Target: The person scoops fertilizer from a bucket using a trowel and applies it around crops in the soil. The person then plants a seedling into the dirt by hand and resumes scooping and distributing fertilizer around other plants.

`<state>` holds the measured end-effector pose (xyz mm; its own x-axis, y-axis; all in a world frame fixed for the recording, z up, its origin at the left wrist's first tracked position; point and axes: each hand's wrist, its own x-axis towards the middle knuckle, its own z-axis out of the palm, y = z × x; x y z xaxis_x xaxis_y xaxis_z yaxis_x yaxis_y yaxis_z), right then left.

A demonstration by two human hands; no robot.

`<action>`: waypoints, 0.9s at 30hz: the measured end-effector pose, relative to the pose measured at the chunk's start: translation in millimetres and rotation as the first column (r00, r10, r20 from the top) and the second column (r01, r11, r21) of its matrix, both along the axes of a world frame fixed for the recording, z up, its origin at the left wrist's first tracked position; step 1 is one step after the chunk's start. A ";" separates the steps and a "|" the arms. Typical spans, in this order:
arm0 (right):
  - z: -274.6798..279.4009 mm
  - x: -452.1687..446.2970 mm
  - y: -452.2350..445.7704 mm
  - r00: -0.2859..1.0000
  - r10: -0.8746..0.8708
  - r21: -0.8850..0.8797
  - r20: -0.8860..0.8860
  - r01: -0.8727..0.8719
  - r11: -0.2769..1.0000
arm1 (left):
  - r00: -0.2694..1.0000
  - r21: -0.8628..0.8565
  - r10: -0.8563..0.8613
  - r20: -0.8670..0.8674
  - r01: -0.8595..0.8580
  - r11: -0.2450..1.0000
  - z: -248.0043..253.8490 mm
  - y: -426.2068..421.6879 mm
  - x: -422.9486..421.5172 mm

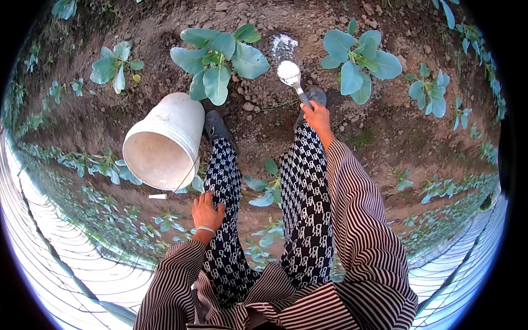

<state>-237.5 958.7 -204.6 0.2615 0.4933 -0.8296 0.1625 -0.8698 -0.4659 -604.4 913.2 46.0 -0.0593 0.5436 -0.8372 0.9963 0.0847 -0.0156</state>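
Observation:
My right hand [317, 121] is wrapped around the grey handle of a spoon [300, 92]. White powder [289, 72] is heaped in its bowl, held over the soil between two leafy plants. Just beyond the bowl, a patch of white powder [284, 46] lies on the brown ground. My left hand [208, 213] rests on my patterned trouser leg, fingers stretched out and holding nothing. Beside it is a white bucket [181, 121], its mouth facing me; the wire handle with a white grip [158, 196] hangs near that hand. No contents are visible inside the bucket.
A large leafy plant [217, 60] grows to the left of the spoon and another plant [360, 58] to the right. My shoes [218, 127] stand on cloddy soil. More rows of plants [432, 91] run along both sides, with pale sheeting at the lower edges.

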 end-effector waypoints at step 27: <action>17.9 -274.2 116.5 0.910 0.267 0.033 -0.318 -0.271 0.962 | 0.948 -0.014 0.302 0.102 -0.302 0.953 8.9 -5.7 -58.9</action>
